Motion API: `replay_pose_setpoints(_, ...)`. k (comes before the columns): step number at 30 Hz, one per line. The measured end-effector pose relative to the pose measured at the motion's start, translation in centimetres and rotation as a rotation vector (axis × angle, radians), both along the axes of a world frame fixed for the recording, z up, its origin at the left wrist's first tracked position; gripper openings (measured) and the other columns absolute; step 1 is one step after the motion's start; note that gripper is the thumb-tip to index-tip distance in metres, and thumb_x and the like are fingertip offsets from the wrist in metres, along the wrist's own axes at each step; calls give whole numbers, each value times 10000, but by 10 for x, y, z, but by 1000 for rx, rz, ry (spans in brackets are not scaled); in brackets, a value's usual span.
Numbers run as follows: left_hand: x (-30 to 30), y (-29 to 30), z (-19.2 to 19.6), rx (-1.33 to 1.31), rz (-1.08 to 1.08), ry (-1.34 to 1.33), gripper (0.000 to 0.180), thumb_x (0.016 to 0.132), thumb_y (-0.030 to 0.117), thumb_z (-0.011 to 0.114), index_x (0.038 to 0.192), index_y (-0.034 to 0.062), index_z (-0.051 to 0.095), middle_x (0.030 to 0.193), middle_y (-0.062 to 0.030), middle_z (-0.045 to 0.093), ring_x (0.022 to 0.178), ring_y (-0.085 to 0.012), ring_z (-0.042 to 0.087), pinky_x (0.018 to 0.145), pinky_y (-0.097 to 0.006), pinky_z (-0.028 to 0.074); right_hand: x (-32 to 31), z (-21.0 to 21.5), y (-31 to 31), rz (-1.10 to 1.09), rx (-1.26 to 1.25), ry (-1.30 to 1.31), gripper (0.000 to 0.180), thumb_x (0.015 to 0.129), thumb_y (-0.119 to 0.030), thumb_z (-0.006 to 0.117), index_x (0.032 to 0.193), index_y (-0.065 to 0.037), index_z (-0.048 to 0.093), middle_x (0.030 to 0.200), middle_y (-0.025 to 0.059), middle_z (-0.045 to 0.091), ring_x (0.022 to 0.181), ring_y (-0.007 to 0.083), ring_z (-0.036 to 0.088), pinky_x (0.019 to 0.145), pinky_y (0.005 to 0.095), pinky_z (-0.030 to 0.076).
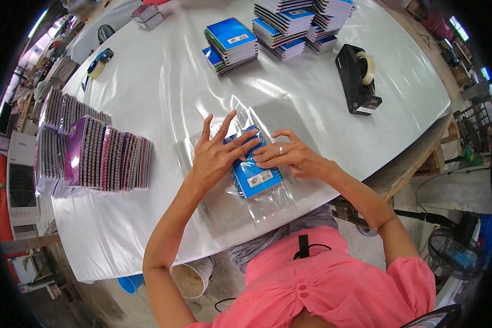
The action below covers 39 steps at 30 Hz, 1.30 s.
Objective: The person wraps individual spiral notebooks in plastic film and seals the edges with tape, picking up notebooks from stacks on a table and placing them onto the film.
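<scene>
In front of me a blue spiral notebook [257, 182] lies on the table, with clear plastic wrap [268, 210] around and under it. My left hand [218, 150] rests over the notebook's upper left part, fingers spread. From the right, my right hand [290, 154], with a ring on one finger, presses its fingers on the notebook's right side, the fingertips close to those of my left hand. Neither hand grips the notebook. Part of its cover is hidden under my fingers, and the wrap extends past it toward the table's near edge.
A black tape dispenser [355, 82] with a roll stands at the right. Blue notebook stacks [232, 46] are at the far side, taller ones [290, 27] beside them. Wrapped spiral notebooks [106, 156] stand in rows at left. A hand tape dispenser [98, 64] lies far left.
</scene>
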<state>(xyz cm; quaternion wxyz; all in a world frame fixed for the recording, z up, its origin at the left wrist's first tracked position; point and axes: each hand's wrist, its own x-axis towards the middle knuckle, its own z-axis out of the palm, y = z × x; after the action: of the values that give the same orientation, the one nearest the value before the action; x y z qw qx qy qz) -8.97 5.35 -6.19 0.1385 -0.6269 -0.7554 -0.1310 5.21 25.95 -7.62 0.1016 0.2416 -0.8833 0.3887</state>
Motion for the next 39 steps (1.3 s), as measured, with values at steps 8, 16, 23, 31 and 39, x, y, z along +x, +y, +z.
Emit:
replay_pose_setpoints(8,1,4,0,-2,-30,-20,452,765,250,628,1200,373,633,1310,166,571,1388,-232,352,1173,-563,91,-2,11,0,28,111,-51,379,731,14,657,1053,-181,703,1155,-56,659,1151,80,555,1090,451,256)
replay_pose_setpoints(16,-2,26,21,-161,84,-48,840,618,217,789,1383,360,474,1471,114,415,1455,-298,169,1143,-616,140,6,10,-7,-30,100,-25,484,706,124,569,1074,-161,701,1177,-57,648,1182,96,536,1103,474,238)
replay_pose_setpoints(23,-7,44,32,-298,215,-319,1298,391,80,877,1496,332,245,1551,-6,285,1459,-347,109,1114,-661,172,31,17,0,-202,250,67,384,762,47,603,1074,-157,692,1239,-18,624,1276,190,469,1116,494,224)
replay_pose_setpoints(31,-4,77,33,-430,252,-332,1329,366,39,858,1502,328,232,1566,-77,241,1452,-403,83,1090,-681,177,74,18,247,-1448,-387,-26,205,787,-206,762,874,-24,724,1011,89,681,918,220,634,821,394,490)
replay_pose_setpoints(39,-9,69,29,-445,282,-356,1359,351,53,872,1505,340,214,1577,-74,212,1453,-405,79,1087,-679,180,59,49,238,-1369,-979,-688,265,779,-234,792,905,-16,709,1020,84,677,1031,208,589,829,520,462)
